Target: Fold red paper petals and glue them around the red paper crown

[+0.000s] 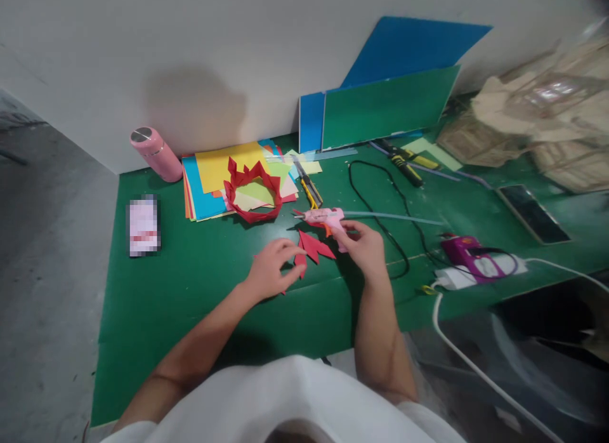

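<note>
My right hand (365,247) grips the handle of a pink hot glue gun (324,216). Its nozzle points left, and a long translucent glue stick (390,216) sticks out of the back. Below the gun lie folded red paper pieces (311,246) with pointed ends. Over their left side hovers my left hand (270,270), thumb and fingers curved but apart; it partly hides some red paper, and whether it touches any I cannot tell. Just beyond that hand stands a ring-shaped crown of folded red paper (257,218) with pointed tips.
Coloured paper sheets (207,170), a pink bottle (159,156) and a utility knife (309,186) lie toward the wall. A black cable (404,240) loops right of the gun. Further right are a power strip (459,278), a phone (533,213) and wrapped bundles (514,119).
</note>
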